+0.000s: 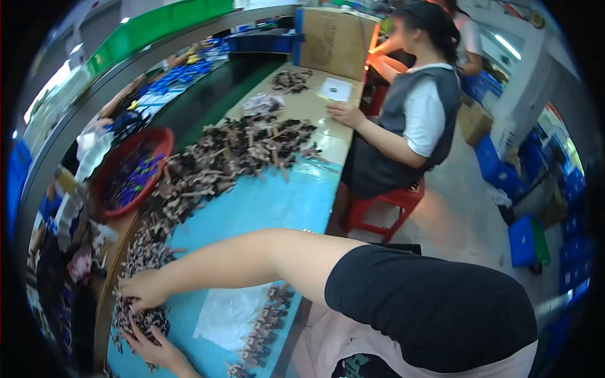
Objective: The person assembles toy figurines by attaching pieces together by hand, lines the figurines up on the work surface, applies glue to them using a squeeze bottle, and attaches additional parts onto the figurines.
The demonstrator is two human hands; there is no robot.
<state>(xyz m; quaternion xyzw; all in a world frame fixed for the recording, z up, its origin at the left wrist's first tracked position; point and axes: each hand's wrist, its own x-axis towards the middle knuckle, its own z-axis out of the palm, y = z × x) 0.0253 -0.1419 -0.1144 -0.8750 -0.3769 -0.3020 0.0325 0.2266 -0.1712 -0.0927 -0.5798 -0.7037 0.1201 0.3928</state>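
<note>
Brown and black: small, knobbly pieces under both hands

Taking the whole view as our clock face, we find the pile of small pieces (149,321) at eight o'clock, on the blue table (252,208). Our right hand (144,288) reaches into its upper side with fingers bent downward; whether they have hold of a piece, we cannot tell. Our left hand (157,353) lies just below, fingers spread wide against the pile, with nothing visibly gripped.

We judge each piece light and fairly stiff, its jutting ends liable to snag on neighbours, so a scoop might bring up a clump. Those thin ends look like the weak spots; we would pinch one piece across its thicker middle, between thumb and forefinger. We cannot read from here how slippery the surface is.

Toward half past six, a row of similar pieces (270,318) lies by the table's edge, beside a white sheet (227,318). A longer heap (246,148) stretches toward ten o'clock.
</note>
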